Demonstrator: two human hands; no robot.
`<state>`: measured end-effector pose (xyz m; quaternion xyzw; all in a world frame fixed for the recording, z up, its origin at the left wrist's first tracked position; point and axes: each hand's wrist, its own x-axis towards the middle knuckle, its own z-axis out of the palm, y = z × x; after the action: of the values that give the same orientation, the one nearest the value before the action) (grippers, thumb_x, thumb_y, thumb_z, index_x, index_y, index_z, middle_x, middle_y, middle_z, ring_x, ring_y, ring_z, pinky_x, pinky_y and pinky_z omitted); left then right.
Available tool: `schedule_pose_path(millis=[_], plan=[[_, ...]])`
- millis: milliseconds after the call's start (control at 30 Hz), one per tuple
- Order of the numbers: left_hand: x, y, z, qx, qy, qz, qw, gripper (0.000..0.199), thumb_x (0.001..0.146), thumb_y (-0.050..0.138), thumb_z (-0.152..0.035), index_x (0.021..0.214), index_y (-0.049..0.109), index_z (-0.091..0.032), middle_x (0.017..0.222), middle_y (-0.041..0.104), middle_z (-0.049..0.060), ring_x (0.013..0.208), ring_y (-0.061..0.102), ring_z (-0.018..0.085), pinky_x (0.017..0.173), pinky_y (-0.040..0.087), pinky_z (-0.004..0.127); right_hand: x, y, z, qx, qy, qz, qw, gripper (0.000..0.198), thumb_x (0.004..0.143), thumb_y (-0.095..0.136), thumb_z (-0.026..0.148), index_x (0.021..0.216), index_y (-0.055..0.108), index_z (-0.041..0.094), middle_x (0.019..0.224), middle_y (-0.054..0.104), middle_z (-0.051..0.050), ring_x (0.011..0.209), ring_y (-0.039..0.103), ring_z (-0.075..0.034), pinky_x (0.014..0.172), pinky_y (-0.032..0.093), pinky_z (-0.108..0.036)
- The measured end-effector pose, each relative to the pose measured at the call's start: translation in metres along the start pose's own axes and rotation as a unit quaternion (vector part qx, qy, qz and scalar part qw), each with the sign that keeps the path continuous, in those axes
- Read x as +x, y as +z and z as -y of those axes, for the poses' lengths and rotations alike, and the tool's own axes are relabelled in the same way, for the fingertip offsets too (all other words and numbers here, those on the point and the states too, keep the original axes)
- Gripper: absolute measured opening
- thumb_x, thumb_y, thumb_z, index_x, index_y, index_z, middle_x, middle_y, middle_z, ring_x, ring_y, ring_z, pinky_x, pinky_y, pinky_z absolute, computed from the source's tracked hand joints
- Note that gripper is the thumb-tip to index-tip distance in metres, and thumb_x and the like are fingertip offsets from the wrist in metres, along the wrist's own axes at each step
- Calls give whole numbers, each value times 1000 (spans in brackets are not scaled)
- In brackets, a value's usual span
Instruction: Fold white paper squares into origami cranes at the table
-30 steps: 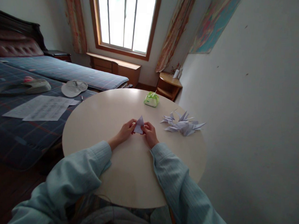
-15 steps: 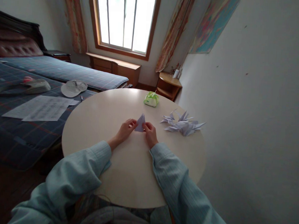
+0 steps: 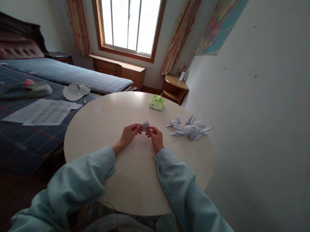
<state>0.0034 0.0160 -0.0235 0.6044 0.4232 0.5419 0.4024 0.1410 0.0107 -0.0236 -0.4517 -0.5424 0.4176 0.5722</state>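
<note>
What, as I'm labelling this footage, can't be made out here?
In the head view:
- Creases of the folded paper: too small, partly behind the fingers.
- Count of origami cranes: they overlap.
- Text on the printed sheets: small, blurred.
- Top of the wall poster: cut off by the upper edge.

Window: wooden frame, dark upright bars, bright white daylight
Curtains: orange, patterned, hanging on either side of it
Walls: pale, a colourful poster on the right one
Bed: blue plaid surface, dark headboard at far left
Under the window: a wooden cabinet; to its right, a corner shelf
Floor: dark, dim at the lower left
Worktop: round, pale, shiny near its far edge
</note>
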Motion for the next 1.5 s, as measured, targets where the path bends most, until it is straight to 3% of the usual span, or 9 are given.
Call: schedule_pose_path(millis=[133, 267, 800, 1167, 1333, 1500], plan=[[0, -1, -3, -8, -9, -3, 1000, 40, 68, 56, -43, 93, 61, -12, 78, 66, 8, 69, 61, 16, 61, 47, 27, 0, 1, -1, 42, -5, 19, 999, 32, 63, 61, 43, 81, 62, 17, 78, 65, -5, 68, 59, -14, 64, 47, -28], [-2, -1, -7, 8, -9, 6, 1000, 39, 68, 55, -46, 90, 62, -14, 79, 66, 8, 72, 61, 16, 61, 46, 26, 1, 1, -2, 41, -14, 19, 999, 34, 63, 60, 45, 82, 63, 17, 81, 66, -5, 73, 59, -15, 70, 46, -30], [1, -5, -5, 70, 27, 13, 997, 27, 71, 53, -40, 70, 63, -14, 67, 65, 4, 65, 59, 14, 64, 44, 25, 2, -1, -7, 5, -18, 23, 1000, 28, 64, 60, 44, 69, 65, 17, 65, 64, -1, 65, 58, -15, 65, 45, -28], [0, -1, -2, 65, 43, -1, 997, 27, 70, 57, -36, 87, 62, -15, 84, 65, 5, 75, 59, 15, 67, 46, 26, 1, 1, -1, 55, -22, 1, 998, 27, 60, 65, 36, 78, 59, 17, 76, 65, -3, 72, 61, -16, 70, 47, -29], [3, -4, 1, 163, 90, -32, 982, 21, 73, 54, -35, 78, 65, -17, 75, 60, 3, 66, 54, 12, 56, 42, 22, 1, 1, 0, 60, -11, -16, 998, 25, 61, 63, 32, 80, 56, 18, 71, 65, 0, 57, 59, -11, 55, 47, -24], [4, -5, 2, 171, 100, -40, 979, 19, 73, 55, -34, 78, 64, -18, 79, 58, 3, 68, 54, 11, 55, 43, 21, -1, 1, 2, 51, 4, -23, 998, 23, 63, 61, 31, 81, 55, 17, 70, 64, 0, 47, 55, -8, 45, 43, -20]])
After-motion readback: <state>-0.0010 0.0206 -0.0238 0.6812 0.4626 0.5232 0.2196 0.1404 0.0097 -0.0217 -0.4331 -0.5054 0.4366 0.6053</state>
